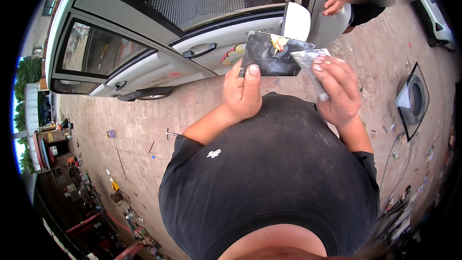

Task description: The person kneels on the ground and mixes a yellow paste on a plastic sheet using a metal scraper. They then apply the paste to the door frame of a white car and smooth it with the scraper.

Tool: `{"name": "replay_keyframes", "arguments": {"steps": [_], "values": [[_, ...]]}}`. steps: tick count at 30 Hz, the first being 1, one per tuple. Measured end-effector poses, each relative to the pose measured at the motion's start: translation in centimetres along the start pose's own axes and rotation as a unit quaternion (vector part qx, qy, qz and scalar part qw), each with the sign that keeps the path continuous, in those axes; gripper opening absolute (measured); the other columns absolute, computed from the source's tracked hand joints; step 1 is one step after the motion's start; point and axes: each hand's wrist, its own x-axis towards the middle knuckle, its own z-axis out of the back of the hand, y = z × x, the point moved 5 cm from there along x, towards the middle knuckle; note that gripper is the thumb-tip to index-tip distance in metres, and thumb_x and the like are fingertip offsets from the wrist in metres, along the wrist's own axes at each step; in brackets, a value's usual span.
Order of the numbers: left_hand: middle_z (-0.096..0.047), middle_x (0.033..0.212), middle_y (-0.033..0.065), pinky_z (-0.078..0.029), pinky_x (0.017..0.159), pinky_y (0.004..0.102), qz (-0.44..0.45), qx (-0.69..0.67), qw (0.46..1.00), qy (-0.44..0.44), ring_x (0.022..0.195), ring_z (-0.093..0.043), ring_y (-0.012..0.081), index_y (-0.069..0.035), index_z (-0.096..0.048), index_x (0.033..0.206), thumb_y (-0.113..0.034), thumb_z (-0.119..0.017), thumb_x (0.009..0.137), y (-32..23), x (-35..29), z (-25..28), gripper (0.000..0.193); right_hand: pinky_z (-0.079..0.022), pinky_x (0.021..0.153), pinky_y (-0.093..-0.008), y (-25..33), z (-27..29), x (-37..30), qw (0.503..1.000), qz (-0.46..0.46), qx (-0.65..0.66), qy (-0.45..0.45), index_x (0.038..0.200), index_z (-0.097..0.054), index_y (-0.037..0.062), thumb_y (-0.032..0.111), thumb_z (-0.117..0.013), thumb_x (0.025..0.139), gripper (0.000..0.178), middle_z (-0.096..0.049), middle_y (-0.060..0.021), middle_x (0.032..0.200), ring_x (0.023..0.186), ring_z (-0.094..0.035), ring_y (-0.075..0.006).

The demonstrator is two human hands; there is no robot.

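meanwhile, scraper met board

the left hand gripped a dark square board by its lower edge, thumb on its face. the right hand, closed around a metal scraper, held the blade against the board's right edge, handle slanting down-right, beside a pale car door.

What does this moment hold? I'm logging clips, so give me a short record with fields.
left hand: grips a dark square board by its lower edge, thumb on its face
board: carries a dab of yellowish-red paste
right hand: holds a metal scraper, blade at the board's right edge
setting: brick paving, light car with open door
nearby: another person's hand by the car
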Motion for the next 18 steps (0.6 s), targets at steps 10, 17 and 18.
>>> {"name": "replay_keyframes", "arguments": {"steps": [10, 17, 18], "values": [[-0.051, 0.076, -0.0044, -0.029, 0.06, 0.0183, -0.027, 0.023, 0.999, -0.027, 0.065, -0.037, 0.0014, 0.005, -0.055, 0.105, -0.016, -0.049, 0.102, -0.2, -0.3, -0.6, 0.022, -0.055, 0.082, -0.0386, 0.2, -2.4, 0.0, 0.998, 0.027, 0.013, 0.056, 0.106, -0.068, -0.0012, 0.0, -0.067, 0.066, 0.04, -0.066, -0.0129, 0.103, 0.096, -0.066, -0.0303], [-0.051, 0.077, -0.0039, -0.03, 0.061, 0.0185, -0.004, 0.028, 0.999, -0.024, 0.067, -0.037, 0.0019, 0.005, -0.054, 0.107, -0.016, -0.047, 0.102, 0.0, -0.8, -0.4, 0.023, -0.055, 0.082, -0.0389, 0.2, -2.5, 0.5, 0.998, 0.022, 0.018, 0.064, 0.105, -0.068, -0.003, -0.003, -0.066, 0.066, 0.039, -0.065, -0.0139, 0.103, 0.096, -0.065, -0.0314], [-0.052, 0.078, -0.0034, -0.031, 0.062, 0.0186, -0.015, 0.03, 0.999, -0.024, 0.068, -0.038, 0.0021, 0.006, -0.054, 0.107, -0.016, -0.047, 0.102, 0.0, -0.8, -0.4, 0.023, -0.055, 0.082, -0.039, 0.2, -2.5, 0.6, 0.998, 0.021, 0.006, 0.054, 0.105, -0.068, -0.0033, -0.003, -0.066, 0.066, 0.039, -0.065, -0.014, 0.103, 0.095, -0.065, -0.0315]]}}
